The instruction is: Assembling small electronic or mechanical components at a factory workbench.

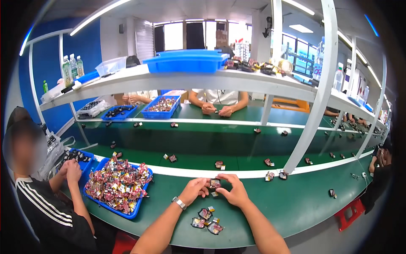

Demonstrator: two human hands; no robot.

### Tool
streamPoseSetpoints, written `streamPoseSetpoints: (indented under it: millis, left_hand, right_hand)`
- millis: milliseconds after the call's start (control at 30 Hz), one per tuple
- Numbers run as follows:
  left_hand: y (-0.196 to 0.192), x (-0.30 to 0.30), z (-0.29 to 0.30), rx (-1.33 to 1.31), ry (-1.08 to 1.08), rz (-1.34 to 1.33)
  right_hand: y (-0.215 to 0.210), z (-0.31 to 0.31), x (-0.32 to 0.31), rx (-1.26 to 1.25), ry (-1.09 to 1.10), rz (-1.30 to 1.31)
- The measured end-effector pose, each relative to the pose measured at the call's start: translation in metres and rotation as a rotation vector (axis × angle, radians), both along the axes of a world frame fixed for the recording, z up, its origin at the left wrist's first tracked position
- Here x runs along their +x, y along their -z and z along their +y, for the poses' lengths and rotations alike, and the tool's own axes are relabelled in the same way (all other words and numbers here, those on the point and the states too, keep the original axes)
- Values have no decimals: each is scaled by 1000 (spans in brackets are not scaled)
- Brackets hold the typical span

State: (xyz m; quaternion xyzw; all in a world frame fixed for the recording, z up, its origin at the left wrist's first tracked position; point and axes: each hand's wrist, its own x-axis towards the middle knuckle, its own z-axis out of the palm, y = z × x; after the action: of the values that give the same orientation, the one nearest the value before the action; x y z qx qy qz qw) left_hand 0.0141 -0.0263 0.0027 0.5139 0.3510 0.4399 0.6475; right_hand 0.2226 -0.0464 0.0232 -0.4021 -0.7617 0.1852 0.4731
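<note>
Over the green bench, both my hands hold one small electronic assembly, with a dark frame, a reddish circuit board and a pale part. My left hand, with a watch at its wrist, has its fingers closed at the left side of the piece. The thumb and fingers of my right hand pinch it from the right. Between my forearms lie several similar assemblies in a loose group. Each has a black edge and a small yellow-and-white tab.
Left of me, a blue tray is heaped with reddish boards; a person sits beyond it. A conveyor belt carrying scattered assemblies runs past the bench. A white post and an overhead shelf stand ahead. Another person's hands work across.
</note>
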Motion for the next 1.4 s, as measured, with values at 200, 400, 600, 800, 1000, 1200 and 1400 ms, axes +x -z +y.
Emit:
streamPoseSetpoints:
  millis: [200, 400, 600, 800, 1000, 1200, 1400]
  left_hand:
    - [-9, -12, 10, -44, 229, -56]
    - [-1, -17, 13, -57, 194, -25]
    - [-8, -6, 7, -64, 149, -37]
    - [-14, -5, 3, -32, 155, 39]
    - [-10, -6, 7, -51, 115, 28]
    - [-14, -1, 7, -56, 129, 7]
    - [1, -20, 7, -36, 234, -118]
  right_hand:
    - [-16, 1, -1, -35, -100, -207]
    - [-16, 5, -6, 23, -157, -230]
    - [-12, 6, -4, 203, -116, -312]
    - [-11, 6, -5, 187, -114, -306]
    - [-3, 10, -10, 213, -87, -345]
    - [2, 8, -10, 81, -90, -215]
    - [-2, 1, -25, 70, -42, -155]
